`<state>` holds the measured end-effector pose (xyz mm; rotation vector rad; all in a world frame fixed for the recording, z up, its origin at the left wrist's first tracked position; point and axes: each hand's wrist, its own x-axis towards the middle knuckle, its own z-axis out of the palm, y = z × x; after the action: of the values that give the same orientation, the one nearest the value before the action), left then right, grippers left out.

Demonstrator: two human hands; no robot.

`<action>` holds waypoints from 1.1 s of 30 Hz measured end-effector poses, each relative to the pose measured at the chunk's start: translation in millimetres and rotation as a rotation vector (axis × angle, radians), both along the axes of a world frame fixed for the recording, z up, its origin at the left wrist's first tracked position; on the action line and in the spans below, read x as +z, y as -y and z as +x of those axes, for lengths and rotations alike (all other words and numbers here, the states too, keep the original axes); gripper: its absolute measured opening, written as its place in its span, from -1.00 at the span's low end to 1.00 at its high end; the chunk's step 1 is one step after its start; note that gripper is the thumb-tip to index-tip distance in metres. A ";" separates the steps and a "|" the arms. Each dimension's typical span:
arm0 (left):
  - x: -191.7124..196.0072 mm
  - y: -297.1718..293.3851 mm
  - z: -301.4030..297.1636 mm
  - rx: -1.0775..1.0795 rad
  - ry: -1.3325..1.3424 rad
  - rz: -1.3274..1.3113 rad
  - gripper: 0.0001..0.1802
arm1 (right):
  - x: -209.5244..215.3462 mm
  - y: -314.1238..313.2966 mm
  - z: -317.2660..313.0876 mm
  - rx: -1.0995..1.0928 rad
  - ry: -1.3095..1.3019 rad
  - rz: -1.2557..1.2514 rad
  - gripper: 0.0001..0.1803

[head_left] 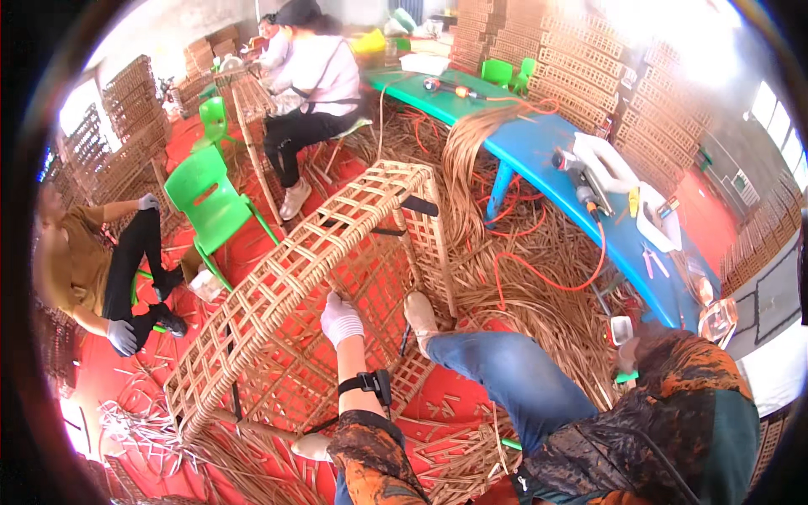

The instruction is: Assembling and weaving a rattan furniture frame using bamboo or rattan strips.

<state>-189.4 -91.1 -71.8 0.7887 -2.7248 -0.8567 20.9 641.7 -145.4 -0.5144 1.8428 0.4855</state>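
Observation:
A large rectangular rattan basket frame (278, 282) with an open lattice weave stands tilted in front of me. My left hand (341, 320), in a white glove, is closed in front of its inner lattice, close to the thick woven edge. What the fingers hold, if anything, is hidden. A dark strap with a small black device (379, 385) sits on my left forearm. On the right, my patterned sleeve (640, 421) bends away, and my right hand does not show. My shoes (418, 314) are beside the frame, one on each side of its lower part.
A blue table (547, 172) on the right bears power tools (581, 181), white trays and pliers (653, 261). An orange cord (539, 286) crosses heaped rattan strips (539, 311). Green chairs (210, 198) and a seated person (84, 261) are left; another person (320, 80) works behind.

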 end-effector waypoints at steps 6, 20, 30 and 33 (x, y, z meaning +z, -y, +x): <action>-17.0 -20.7 -32.1 -0.067 -0.337 0.361 -0.76 | 70.0 239.9 -195.0 -0.010 -0.411 -0.338 -0.64; -4.0 -15.4 -23.7 -0.013 -0.117 0.297 -0.76 | 92.8 590.1 -313.6 -0.119 -0.533 -1.385 -0.66; 31.4 4.1 -3.0 0.083 0.199 -0.070 -0.68 | 96.8 604.3 -320.2 -0.054 -0.364 -1.396 -0.66; 31.3 5.8 -10.9 0.073 0.254 -0.104 -0.67 | 96.5 605.0 -323.2 0.009 -0.283 -1.428 -0.69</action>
<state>-200.2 -96.9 -40.5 1.0318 -2.9072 -0.6327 -302.3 36.8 -49.0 -1.4183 2.2357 -0.9243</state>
